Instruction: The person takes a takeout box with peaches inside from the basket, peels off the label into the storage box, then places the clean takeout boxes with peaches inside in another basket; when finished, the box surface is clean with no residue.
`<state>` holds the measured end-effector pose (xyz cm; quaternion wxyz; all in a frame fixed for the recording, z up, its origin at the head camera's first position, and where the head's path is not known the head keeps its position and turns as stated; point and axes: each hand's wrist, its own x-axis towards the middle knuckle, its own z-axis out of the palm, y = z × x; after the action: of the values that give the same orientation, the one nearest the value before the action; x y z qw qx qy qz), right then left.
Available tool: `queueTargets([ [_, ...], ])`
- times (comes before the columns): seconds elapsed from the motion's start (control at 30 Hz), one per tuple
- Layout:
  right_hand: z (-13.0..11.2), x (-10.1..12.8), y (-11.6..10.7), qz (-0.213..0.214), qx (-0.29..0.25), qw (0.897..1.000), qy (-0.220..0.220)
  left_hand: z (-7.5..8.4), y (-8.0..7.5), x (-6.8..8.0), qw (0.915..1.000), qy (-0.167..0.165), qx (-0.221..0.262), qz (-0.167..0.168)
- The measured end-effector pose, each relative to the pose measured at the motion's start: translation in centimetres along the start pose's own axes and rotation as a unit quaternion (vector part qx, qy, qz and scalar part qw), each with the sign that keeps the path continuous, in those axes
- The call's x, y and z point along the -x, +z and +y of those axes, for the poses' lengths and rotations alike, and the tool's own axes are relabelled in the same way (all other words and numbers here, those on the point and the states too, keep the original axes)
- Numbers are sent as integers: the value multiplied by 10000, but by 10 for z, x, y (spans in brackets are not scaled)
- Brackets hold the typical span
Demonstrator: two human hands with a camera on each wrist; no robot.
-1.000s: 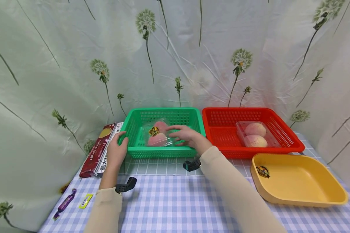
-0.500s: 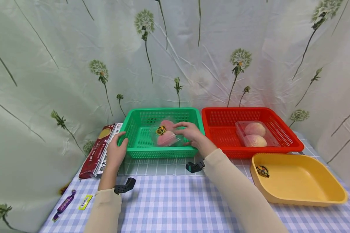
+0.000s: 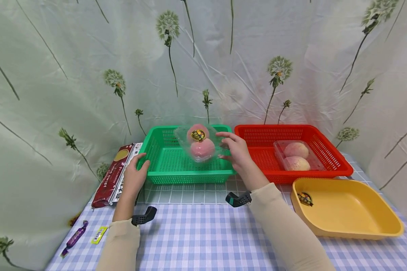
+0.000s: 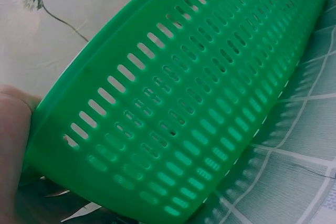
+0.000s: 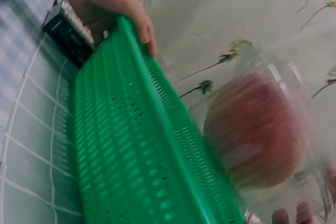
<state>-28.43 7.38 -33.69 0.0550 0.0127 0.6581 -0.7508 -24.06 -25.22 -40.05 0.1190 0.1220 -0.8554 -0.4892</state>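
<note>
Candy wrappers, one purple (image 3: pixel 74 237) and one yellow-green (image 3: pixel 99 234), lie at the near left corner of the checked tablecloth (image 3: pixel 196 241). Behind them a dark red box (image 3: pixel 112 176) runs along the left edge toward the dandelion-print curtain (image 3: pixel 71 75). Just right of the box, the left hand (image 3: pixel 134 177) grips the near left corner of the green basket (image 3: pixel 176 173), its thumb hooked over the rim and the fingers wrapped on the outside wall; the left wrist view shows the slotted wall of that basket close up with part of the hand at its end. Above the middle of the green basket, clear of its floor, hangs a clear plastic clamshell of two peaches (image 3: pixel 199 143) with a round dark and yellow sticker on its lid. The right hand (image 3: pixel 236 151) grasps it by its right side, fingers curled round the edge, over the basket's right rim. Touching the green basket's right side sits a red basket (image 3: pixel 257 158) at the far edge of the table, with a second clamshell of peaches (image 3: pixel 296 156) lying in its right half. Nearer, at the right edge, a yellow tray (image 3: pixel 359 231) rests in front of the red basket, a small sticker (image 3: pixel 305 199) stuck on its inner left wall.
</note>
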Motion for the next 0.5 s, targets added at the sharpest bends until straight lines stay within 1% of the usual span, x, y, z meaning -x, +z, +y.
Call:
queueTargets([
  [0.07, -2, 7, -6, -37, -166, 9998, -50, 0, 0, 0, 10000, 27, 8, 36],
  [0.27, -4, 30, -25, -398, -318, 9987, 32, 1, 2, 2, 9998, 68, -44, 167],
  [0.37, -2, 41, -32, -531, -249, 9983, 4, 1, 2, 2, 9998, 78, -43, 183],
  [0.5, 4, 54, -43, -807, -40, 9965, -194, 1, 2, 2, 9999, 42, -44, 136],
])
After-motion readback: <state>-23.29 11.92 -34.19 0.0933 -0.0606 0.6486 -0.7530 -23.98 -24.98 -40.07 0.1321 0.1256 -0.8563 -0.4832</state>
